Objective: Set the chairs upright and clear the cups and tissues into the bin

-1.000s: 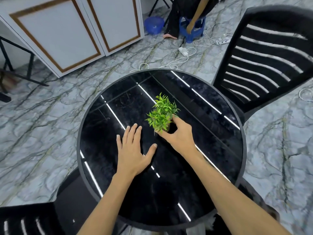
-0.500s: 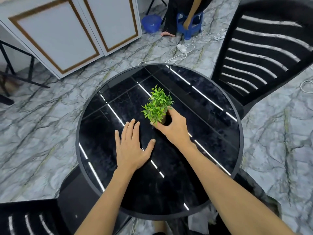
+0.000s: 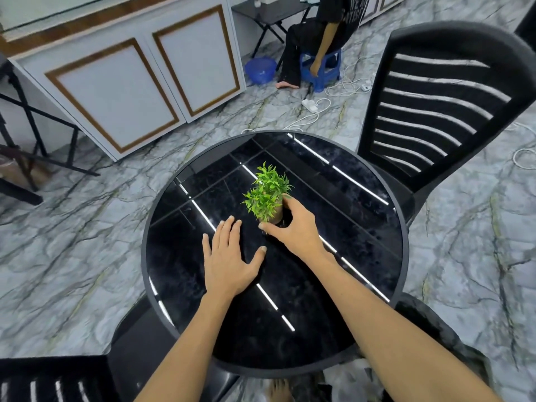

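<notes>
A small green potted plant (image 3: 268, 192) stands near the middle of the round black glossy table (image 3: 377, 245). My right hand (image 3: 293, 227) curls its thumb and fingers round the plant's brown pot. My left hand (image 3: 229, 256) lies flat on the tabletop just left of the pot, fingers straight. A black slatted chair (image 3: 435, 111) stands upright at the table's right rear. Another black chair (image 3: 58, 378) shows at the lower left, partly under the table edge. No cups, tissues or bin are in view.
White cabinets (image 3: 139, 82) line the wall at the back left. A person (image 3: 319, 33) sits on a blue stool (image 3: 319, 71) behind the table, with a blue basin (image 3: 259, 69) beside it. White cables and a power strip (image 3: 311, 105) lie on the marble floor.
The view has tilted up and back, showing more of the room. Both hands stay where they were, the right one still round the plant pot, which has shifted slightly away from me.
</notes>
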{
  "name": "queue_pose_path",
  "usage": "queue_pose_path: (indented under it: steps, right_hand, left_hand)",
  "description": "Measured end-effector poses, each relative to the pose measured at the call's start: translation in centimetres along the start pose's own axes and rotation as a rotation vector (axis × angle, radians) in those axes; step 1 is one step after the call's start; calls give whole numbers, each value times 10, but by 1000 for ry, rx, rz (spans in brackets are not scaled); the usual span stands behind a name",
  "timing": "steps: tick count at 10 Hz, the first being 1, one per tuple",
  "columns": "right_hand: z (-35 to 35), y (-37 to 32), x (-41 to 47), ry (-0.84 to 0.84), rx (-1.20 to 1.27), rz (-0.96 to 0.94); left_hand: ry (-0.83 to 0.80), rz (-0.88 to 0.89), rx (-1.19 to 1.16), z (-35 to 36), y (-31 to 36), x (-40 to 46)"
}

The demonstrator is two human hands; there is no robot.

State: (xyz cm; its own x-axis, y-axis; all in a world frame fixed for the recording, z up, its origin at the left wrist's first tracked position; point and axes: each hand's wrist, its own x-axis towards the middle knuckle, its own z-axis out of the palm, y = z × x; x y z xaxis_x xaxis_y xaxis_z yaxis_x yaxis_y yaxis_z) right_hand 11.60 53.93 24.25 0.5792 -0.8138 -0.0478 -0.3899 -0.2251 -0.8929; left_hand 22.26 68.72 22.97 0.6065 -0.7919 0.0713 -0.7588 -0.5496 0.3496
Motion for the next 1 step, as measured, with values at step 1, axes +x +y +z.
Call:
queue_pose_path:
  steps: [1]
  right_hand:
    - [-4,1,-14,22,119,12]
  left_hand:
    - [-14,-9,-153,-4,-6,0]
